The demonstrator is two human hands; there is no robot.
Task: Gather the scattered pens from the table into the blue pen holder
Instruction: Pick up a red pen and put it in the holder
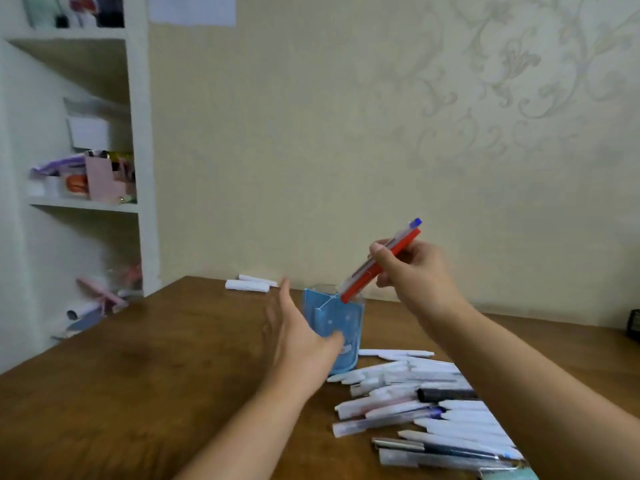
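The blue pen holder (341, 320) stands upright on the brown table (138, 368), near its middle. My left hand (298, 334) is at the holder's left side, fingers spread, thumb across its front. My right hand (412, 268) is raised above and right of the holder and grips a small bundle of pens (377, 263), a red one and a clear one with a blue cap. The bundle is tilted, its lower end just at the holder's rim. A heap of several pens (426, 403), mostly white, lies on the table to the holder's right, under my right forearm.
Two white pens (247, 284) lie at the table's far edge by the wall. A white shelf unit (135, 168) with boxes and clutter stands to the left. A dark object (635, 323) sits at the far right edge.
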